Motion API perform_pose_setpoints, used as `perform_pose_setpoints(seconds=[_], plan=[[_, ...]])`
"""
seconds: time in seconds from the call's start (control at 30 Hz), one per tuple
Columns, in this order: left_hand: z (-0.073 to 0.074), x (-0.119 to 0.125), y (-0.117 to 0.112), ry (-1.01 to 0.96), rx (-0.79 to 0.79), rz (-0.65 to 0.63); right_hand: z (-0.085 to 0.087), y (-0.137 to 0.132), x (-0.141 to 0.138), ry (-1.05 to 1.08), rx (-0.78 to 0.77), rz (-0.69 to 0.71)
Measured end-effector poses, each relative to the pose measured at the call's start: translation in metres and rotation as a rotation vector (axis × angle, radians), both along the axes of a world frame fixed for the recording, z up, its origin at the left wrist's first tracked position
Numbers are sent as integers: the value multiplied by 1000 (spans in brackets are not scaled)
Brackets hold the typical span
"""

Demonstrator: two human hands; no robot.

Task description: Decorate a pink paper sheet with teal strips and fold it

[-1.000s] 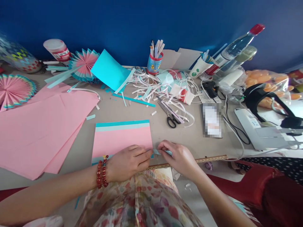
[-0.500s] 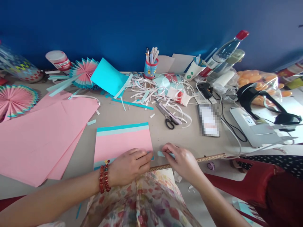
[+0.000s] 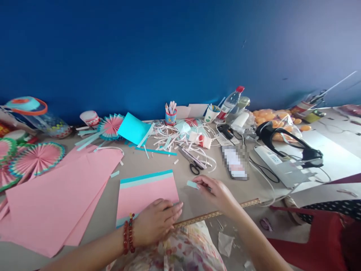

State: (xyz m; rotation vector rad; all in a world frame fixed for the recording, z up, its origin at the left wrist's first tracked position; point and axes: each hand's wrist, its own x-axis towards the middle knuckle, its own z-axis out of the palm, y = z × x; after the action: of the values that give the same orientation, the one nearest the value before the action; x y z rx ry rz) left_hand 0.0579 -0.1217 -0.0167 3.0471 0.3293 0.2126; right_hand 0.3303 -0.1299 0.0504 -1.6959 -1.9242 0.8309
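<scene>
My left hand (image 3: 160, 218) lies flat, fingers stretched out, over the lower right part of a pink paper sheet (image 3: 146, 194). Blue and pale green bands run along that sheet's far edge, and a pale band shows at its near left corner. Just right of the sheet, my right hand (image 3: 214, 190) pinches a short pale green paper strip (image 3: 193, 184) between thumb and fingers. Beyond the right hand lie black-handled scissors (image 3: 194, 165), closed, beside a pale pinkish tool whose kind I cannot make out.
Large pink sheets (image 3: 64, 195) overlap on the left, with folded paper fans (image 3: 38, 160) behind. A heap of paper scraps (image 3: 166, 137) lies at the back, near a pen cup (image 3: 170, 117). A phone (image 3: 234, 163), a power strip (image 3: 275, 165) and a red chair (image 3: 318, 233) are on the right.
My right hand has lifted and moved slightly away from the table's near edge with the pale green strip. The left hand stays on the sheet, its fingers more spread. The camera view has tilted upward.
</scene>
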Motion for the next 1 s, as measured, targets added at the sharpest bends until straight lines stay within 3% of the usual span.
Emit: perform_pose_setpoints(seconds=[0.1,0.23,0.33,0.4,0.47,0.6,0.77,0.9,1.0], plan=[[5,1,0,11,-5,9,3,48,3,23,131,-10],[18,1,2,-53,-91,-18,5,111,5,-183,254,-110],[35,-10,9,-95,-213,-60,0,127,1,-249,306,-122],[47,-28,17,-150,-298,-1,-5,119,-4,-287,363,-76],[54,-53,26,-186,-312,181,-11,102,-11,-287,390,28],[51,-94,35,-166,-119,597,-21,61,-33,-241,360,307],[26,-99,36,2,35,538,-42,36,-66,-341,359,498],[8,-96,37,38,71,548,-62,32,-73,-393,389,514],[2,-100,39,29,58,553,-66,32,-71,-397,405,512]])
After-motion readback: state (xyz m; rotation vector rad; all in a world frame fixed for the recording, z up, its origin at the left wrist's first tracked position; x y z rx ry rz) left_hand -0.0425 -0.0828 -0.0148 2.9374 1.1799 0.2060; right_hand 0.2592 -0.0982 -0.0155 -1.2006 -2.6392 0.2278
